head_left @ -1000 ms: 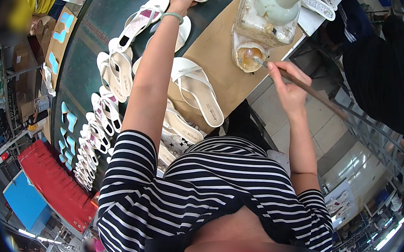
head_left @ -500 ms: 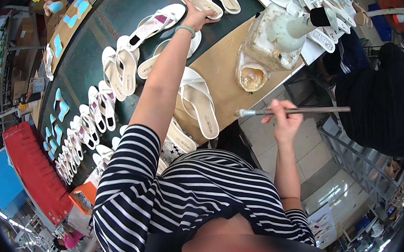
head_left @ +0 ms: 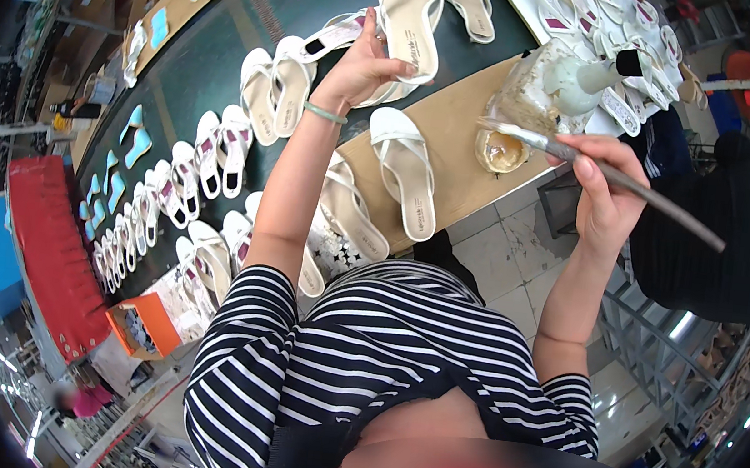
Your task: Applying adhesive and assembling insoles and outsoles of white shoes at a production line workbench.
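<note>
My left hand (head_left: 360, 73), a pale green bangle at its wrist, is closed on the heel end of a white slide sandal (head_left: 408, 23) with a beige insole. In my right hand (head_left: 607, 187) a long-handled brush (head_left: 669, 215) is gripped between thumb and fingers. Its bristles point left, at the rim of the small open cup (head_left: 503, 150) of yellowish glue; whether they touch it I cannot tell. Behind the cup stands a glue-crusted container with a pale bottle (head_left: 574, 77) with a black top. A single white sandal (head_left: 405, 169) lies on the brown board nearest me.
Brown cardboard (head_left: 461, 106) covers the near edge of the dark green table (head_left: 192, 59). Rows of white sandals (head_left: 219, 149) run down the left side, with light blue pieces (head_left: 137, 147) beyond. More sandals are piled at the far right. A person in black (head_left: 708, 242) is at right.
My left hand has raised the sandal off the table and tilted its insole toward me. My right hand has brought the brush up to the glue cup. The whole view has shifted.
</note>
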`<state>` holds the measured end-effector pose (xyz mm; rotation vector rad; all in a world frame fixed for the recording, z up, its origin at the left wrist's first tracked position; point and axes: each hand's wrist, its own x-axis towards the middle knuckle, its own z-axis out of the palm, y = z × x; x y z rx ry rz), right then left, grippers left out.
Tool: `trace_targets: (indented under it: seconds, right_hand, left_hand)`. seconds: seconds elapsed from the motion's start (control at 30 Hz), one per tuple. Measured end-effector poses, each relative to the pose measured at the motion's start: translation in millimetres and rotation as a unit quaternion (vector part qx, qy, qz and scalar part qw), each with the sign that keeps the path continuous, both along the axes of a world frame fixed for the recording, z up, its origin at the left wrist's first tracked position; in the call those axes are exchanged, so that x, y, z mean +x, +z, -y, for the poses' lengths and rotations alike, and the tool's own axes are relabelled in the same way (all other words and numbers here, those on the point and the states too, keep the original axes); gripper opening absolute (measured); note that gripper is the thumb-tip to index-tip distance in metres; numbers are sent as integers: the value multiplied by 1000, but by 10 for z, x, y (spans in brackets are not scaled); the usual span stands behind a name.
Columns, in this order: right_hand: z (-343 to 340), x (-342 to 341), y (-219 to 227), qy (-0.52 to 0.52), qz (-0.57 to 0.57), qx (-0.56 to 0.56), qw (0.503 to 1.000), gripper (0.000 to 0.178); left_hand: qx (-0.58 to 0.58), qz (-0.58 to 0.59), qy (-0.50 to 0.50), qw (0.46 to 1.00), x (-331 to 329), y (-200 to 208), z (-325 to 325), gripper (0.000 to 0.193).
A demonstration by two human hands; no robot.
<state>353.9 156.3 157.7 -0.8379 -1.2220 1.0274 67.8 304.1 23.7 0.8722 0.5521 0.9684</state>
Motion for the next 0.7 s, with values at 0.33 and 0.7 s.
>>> trace_targets:
  seconds: [0.33,0.7]
  right_hand:
    - [-40,-810,482,146,165,58,974,6]
    - [151,-1242,703,257,305,193,897,6]
  left_hand:
    - [-6,-105,2,994,-521,771,1112,123]
    - [-8,-31,12,999,-779,844,1784,111]
